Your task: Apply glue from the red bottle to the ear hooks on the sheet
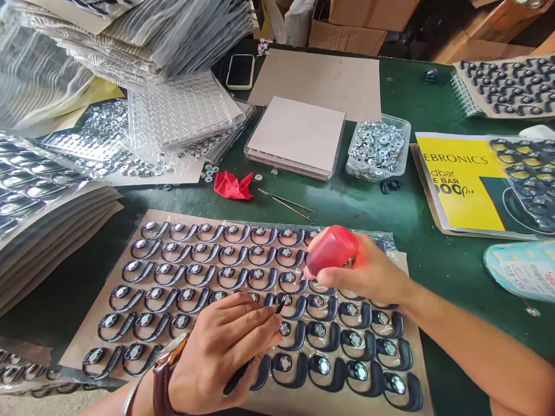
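A clear blister tray holding several rows of black hook-shaped earpieces with round metal discs lies on cardboard in front of me. My left hand rests on the tray's lower middle, its fingers pinched round a thin dark stick whose tip points at an earpiece. My right hand is closed on a small red bottle, tilted with its tip down over the tray's upper right rows.
A red cloth and two thin sticks lie behind the tray. Farther back are a tub of metal washers, a stack of white boards, a phone, stacked trays at left, and a yellow printed box at right.
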Demonstrator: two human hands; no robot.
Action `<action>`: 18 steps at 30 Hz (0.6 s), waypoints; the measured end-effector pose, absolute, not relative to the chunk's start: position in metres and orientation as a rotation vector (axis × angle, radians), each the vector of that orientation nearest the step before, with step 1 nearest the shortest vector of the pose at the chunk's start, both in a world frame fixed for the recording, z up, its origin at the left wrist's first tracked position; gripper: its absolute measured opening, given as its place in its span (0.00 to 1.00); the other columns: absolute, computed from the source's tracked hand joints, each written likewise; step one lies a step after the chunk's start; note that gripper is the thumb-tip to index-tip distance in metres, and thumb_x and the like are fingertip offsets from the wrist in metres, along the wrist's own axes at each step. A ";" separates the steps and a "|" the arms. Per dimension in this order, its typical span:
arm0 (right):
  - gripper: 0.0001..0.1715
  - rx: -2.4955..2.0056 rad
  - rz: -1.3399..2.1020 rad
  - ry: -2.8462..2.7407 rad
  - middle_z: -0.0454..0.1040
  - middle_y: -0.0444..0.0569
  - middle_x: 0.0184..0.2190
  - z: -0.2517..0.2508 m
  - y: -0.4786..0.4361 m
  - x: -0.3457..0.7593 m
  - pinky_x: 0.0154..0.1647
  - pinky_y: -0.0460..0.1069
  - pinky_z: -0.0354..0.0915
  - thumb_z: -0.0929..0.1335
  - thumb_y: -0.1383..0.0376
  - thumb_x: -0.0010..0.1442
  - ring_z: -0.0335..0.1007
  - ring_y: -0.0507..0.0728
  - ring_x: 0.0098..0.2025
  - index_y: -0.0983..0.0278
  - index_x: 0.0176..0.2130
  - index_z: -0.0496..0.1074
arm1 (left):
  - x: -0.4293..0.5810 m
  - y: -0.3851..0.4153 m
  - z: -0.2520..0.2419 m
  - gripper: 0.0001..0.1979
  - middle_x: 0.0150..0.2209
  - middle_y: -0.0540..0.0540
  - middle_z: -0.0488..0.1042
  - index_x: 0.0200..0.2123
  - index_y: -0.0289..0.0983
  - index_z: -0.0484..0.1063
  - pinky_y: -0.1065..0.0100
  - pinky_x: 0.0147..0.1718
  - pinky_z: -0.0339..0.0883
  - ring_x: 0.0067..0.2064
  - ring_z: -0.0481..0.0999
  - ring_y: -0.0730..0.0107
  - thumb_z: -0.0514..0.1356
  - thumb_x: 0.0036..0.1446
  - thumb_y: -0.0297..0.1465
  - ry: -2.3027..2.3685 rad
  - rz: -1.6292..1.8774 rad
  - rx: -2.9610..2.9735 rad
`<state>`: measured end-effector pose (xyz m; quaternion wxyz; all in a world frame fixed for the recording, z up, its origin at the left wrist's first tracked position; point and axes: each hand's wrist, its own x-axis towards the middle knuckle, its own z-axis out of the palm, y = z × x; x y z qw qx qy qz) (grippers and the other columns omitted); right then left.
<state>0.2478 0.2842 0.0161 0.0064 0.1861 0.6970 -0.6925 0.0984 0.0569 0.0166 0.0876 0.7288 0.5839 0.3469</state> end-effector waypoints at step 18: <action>0.15 0.467 -2.155 2.749 0.78 0.45 0.26 -0.023 0.257 0.230 0.23 0.43 0.68 0.75 0.55 0.54 0.72 0.50 0.22 0.64 0.33 0.74 | 0.106 0.062 -0.002 0.15 0.46 0.36 0.79 0.47 0.25 0.74 0.60 0.47 0.74 0.48 0.79 0.59 0.50 0.66 0.25 1.851 0.811 2.461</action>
